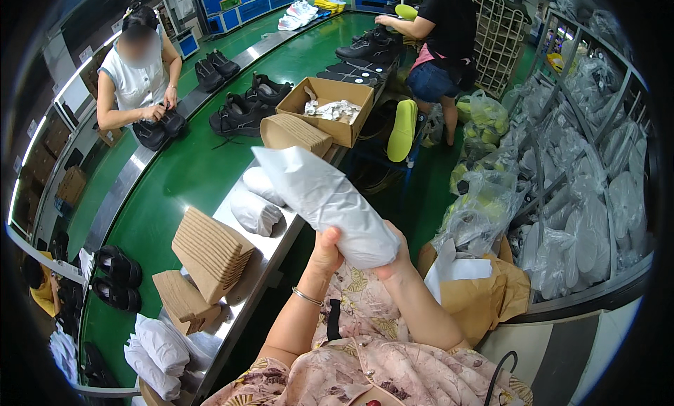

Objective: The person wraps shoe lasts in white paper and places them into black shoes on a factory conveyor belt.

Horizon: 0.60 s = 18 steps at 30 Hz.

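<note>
A long bundle wrapped in white tissue paper (330, 202) is raised in front of me, tilted with its far end up to the left. My left hand (326, 249) grips its lower left side, thumb pressed on the paper. My right hand (393, 253) is closed round its lower right end, with the fingers mostly hidden behind it. What is inside the paper does not show. Two similar white bundles (254, 211) lie on the metal ledge just left of it. Near them stands a stack of brown cardboard inserts (209, 251).
A green conveyor (168, 195) curves past on the left, carrying black shoes (239, 115). An open cardboard box (344, 132) with paper scraps sits ahead. More white bundles (160, 346) lie lower left. Bagged insoles (576, 230) fill a rack at right. Two co-workers stand beyond.
</note>
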Tool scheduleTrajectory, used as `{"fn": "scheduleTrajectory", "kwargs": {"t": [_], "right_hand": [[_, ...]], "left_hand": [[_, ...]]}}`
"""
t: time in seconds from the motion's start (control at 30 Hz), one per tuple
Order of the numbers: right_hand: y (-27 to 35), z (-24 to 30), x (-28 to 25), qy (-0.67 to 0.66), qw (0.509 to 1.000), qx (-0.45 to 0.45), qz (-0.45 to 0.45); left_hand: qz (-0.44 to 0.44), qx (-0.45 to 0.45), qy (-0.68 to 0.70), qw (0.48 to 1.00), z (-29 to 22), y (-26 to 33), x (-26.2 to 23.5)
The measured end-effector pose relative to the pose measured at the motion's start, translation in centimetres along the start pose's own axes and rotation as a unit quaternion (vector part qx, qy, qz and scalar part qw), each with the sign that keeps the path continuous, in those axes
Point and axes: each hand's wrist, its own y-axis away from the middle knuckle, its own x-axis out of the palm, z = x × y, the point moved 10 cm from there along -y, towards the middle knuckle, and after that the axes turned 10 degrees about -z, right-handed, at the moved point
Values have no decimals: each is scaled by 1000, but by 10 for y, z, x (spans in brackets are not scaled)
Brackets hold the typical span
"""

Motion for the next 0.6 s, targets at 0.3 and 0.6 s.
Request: {"fn": "scheduleTrajectory", "kwargs": {"t": [0.3,0.6], "right_hand": [[21,53,-19,171,944,-276,-62],[46,39,11,440,777,-450,6]], "left_hand": [[-105,66,-6,992,-7,-5,-1],[-91,36,38,994,-7,3,20]]}}
